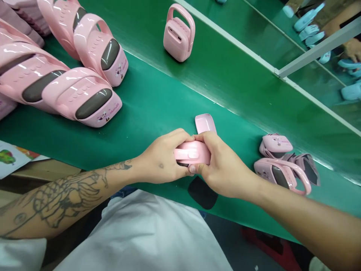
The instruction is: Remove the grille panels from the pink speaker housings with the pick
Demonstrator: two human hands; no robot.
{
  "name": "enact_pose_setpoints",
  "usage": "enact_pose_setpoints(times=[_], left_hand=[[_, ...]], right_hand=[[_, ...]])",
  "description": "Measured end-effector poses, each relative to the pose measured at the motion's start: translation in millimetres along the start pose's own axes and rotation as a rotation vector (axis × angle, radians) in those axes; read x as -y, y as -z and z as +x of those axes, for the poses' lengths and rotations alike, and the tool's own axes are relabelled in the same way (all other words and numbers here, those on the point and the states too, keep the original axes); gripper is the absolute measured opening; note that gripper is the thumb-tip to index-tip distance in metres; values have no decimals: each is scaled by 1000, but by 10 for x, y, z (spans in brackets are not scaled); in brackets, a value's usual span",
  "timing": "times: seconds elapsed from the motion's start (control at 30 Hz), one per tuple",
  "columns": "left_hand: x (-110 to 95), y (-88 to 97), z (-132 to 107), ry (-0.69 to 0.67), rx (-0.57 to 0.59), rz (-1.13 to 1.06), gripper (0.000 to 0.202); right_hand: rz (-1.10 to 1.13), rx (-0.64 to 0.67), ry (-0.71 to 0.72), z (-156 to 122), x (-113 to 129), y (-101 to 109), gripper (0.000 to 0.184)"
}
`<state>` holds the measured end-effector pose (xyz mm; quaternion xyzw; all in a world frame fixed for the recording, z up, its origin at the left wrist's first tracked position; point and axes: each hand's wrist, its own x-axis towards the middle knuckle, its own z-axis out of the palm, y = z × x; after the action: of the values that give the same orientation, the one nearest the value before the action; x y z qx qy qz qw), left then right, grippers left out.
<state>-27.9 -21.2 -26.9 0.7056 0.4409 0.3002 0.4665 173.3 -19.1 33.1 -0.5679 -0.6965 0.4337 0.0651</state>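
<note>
Left hand [160,156], right hand [222,162] gripping glossy pink plastic casing [193,152], green mat [152,120]

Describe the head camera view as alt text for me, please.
The left hand and right hand hold a small pink plastic box between them over a green work surface. Larger pink handled boxes lie grouped at the upper left, and other pink boxes sit to the right.

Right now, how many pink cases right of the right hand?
2, past the right hand on the green mat: one loop-handled case; another behind it on grey wrapping. More may be hidden.
</note>
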Motion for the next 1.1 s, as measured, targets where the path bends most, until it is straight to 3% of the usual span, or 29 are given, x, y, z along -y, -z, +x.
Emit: enact_pose_setpoints(times=[0.13, 0.23, 0.47, 0.57, 0.7, 0.8, 0.9, 0.97, 1.03, 1.1], left_hand=[[50, -30, 1, -75, -55, 1, 47], [71, -17, 8, -91, -12, 69, 51], [-6, -28, -4, -76, -24, 164, 47], [27, -67, -22, -158, -89, 152, 46], [136, -133, -54, -349, -189, 197, 49], [177, -159, -50, -397, -213, 213, 49], [184, -94, -14, -307, -201, 175, 51], [196, 4, 12, -185, -111, 137, 58], [227, 108, 23, -76, -19, 87, 75], [277, 169, 10, 20, -2, 25, 87]], right_hand=[[-22, -75, 162, -35, -107, -62, 56], [-15, -26, 231, -31, -171, -9, 56], [19, 94, 117, -11, -131, 173, 56], [-65, 70, 167, -4, -133, 165, 53], [-169, 54, 368, -10, -228, 73, 58], [-186, 4, 407, -20, -274, -6, 65], [-157, -26, 368, 22, -228, -24, 61], [-119, 5, 347, 79, -190, 9, 56], [-55, 35, 334, 135, -204, 62, 54], [31, -11, 315, 163, -303, 99, 54]])
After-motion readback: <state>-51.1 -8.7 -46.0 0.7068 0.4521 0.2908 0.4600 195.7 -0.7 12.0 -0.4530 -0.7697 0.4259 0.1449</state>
